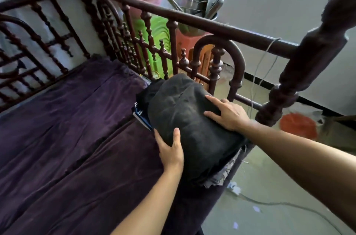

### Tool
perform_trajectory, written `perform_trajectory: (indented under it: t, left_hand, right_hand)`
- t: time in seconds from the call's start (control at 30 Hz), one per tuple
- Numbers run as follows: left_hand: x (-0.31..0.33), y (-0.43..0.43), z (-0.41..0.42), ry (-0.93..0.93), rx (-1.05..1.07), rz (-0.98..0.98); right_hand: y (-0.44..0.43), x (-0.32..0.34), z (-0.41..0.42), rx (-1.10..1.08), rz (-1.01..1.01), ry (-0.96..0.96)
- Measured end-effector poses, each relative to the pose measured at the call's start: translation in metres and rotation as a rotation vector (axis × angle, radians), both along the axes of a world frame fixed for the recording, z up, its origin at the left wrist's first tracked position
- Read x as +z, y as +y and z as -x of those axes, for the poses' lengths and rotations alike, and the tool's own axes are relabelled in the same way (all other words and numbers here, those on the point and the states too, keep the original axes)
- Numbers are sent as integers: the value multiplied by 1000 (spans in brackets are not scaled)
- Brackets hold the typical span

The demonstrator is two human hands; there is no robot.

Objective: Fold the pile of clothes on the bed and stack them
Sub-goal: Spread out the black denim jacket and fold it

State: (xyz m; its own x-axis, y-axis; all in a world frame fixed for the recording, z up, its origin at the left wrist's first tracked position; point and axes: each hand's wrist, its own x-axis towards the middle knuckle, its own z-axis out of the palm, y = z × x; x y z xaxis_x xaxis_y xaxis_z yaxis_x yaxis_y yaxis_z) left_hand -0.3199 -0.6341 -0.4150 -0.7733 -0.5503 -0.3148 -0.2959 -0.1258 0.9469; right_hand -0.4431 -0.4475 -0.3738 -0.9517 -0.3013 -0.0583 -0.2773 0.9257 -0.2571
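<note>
Forearms (pixel 154 200) enter from the bottom edge. Left hand (pixel 170 151) lies flat, fingers straight, against the stack's (pixel 192 128) near side; right hand (pixel 229 113) rests spread on top. Stack sits centre-right at the purple bed's (pixel 67 138) edge, long axis along the rail (pixel 192 18). Bed stretches left, floor (pixel 269 186) lies right.

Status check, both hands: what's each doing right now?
Left hand: open, thumb and fingers resting against the near edge of the dark garment.
Right hand: open, fingers spread flat on top of it.

Two hands (pixel 170 151) (pixel 230 114), one clothes stack (pixel 189 119), one bed (pixel 67 138)
</note>
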Motion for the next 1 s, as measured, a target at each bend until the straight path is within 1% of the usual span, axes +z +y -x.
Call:
perform_trajectory:
  t: [0.07,0.13,0.2,0.23,0.27,0.3,0.33,0.4,0.43,0.47,0.5,0.57,0.6,0.63,0.8,0.9,1.0]
  left_hand:
    - [-21,6,19,-98,-50,-50]
    - [-44,4,30,-262,-196,-49]
    - [-58,-5,39,-460,-410,82]
    - [-62,-9,45,-535,-498,165]
    - [-61,-13,51,-570,-549,256]
    - [-57,-15,59,-556,-562,380]
    - [-52,-15,68,-499,-555,554]
    - [-45,-12,89,-253,-502,950]
    - [-45,-9,99,-117,-498,1096]
    - [-48,-8,109,-46,-548,1194]
    - [-52,-9,117,-74,-644,1242]
    - [-72,-13,128,-293,-815,1238]
    - [-85,-16,130,-374,-852,1220]
    - [-96,-18,131,-416,-864,1211]
    - [-129,-9,134,-503,-870,1270]
    - [-137,0,137,-518,-833,1285]
    - [-134,2,136,-491,-789,1294]
  right_hand:
    - [6,-19,31,36,-59,-66]
    - [10,-46,50,35,-112,-164]
    - [10,-77,54,23,-156,-320]
    - [9,-90,52,23,-179,-393]
    - [9,-100,49,13,-192,-440]
    - [10,-108,45,-4,-186,-451]
    - [12,-112,43,-20,-163,-435]
    - [14,-118,34,-6,-119,-341]
    - [14,-121,27,28,-110,-291]
    - [12,-125,20,58,-106,-257]
    - [9,-130,13,76,-104,-231]
    - [4,-143,5,70,-121,-206]
    - [3,-149,4,57,-136,-204]
    - [1,-156,5,46,-147,-199]
    - [4,-187,12,71,-201,-228]
    - [10,-200,20,86,-201,-232]
    - [11,-198,21,110,-202,-256]
